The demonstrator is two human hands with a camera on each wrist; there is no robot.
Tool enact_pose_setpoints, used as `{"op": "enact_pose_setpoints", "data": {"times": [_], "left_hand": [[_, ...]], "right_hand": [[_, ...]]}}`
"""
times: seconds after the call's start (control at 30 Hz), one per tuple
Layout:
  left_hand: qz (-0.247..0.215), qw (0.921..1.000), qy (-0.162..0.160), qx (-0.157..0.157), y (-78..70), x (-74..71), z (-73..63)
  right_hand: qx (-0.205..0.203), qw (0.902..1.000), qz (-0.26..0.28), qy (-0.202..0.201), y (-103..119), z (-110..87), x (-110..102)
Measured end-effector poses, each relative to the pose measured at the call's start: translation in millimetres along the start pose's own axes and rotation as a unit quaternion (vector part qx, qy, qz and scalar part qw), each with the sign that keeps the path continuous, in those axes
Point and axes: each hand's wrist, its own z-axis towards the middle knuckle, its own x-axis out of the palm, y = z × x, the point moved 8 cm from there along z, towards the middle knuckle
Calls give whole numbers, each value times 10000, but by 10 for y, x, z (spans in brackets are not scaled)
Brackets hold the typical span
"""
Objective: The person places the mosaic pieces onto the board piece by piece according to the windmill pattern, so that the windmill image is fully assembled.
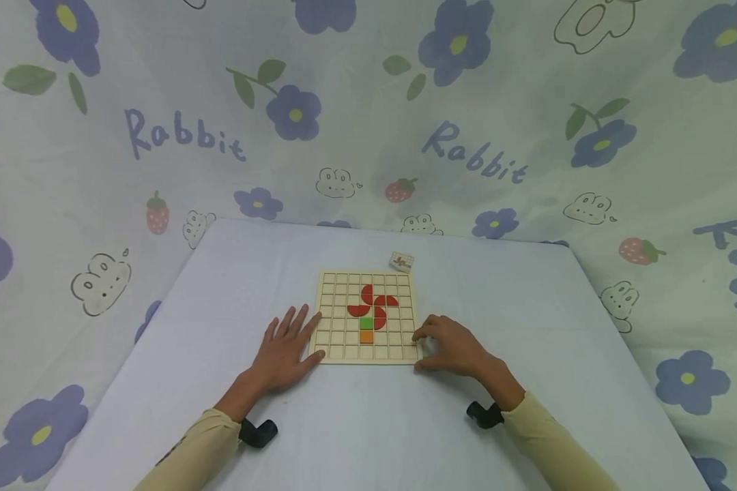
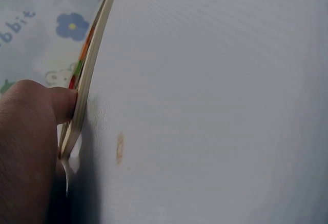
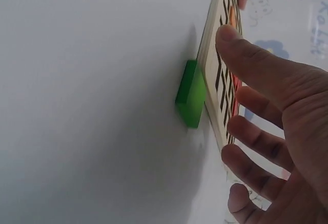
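Note:
A pale wooden grid board [image 1: 338, 353] lies on the white table. Several red half-round pieces [image 1: 357, 311] form a pinwheel on it, with a green square [image 1: 366, 324] and an orange square [image 1: 366, 337] below. My left hand [image 1: 284, 356] spreads its fingers along the board's left edge, thumb at the near corner. At the right edge is my right hand [image 1: 457, 348], fingers loosely bent, thumb near the corner; nothing shows in its grasp. In the right wrist view, a loose green block [image 3: 190, 96] sits beside the board's edge; the head view does not show it.
Behind the board's far right corner stands a small patterned block or card [image 1: 402, 261] with a red pinwheel picture. Black wrist mounts [image 1: 258, 433] stick out under both sleeves. A printed cloth [image 1: 344, 150] walls the table's back and sides.

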Motion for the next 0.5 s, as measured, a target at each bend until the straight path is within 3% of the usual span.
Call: {"op": "enact_pose_setpoints", "data": {"times": [0.27, 0.5], "left_hand": [[-19, 10000, 28, -4, 4, 13, 9], [10, 10000, 78, -48, 17, 25, 5]], "right_hand": [[792, 9954, 184, 507, -181, -112, 64], [467, 9972, 367, 462, -159, -133, 61]]}}
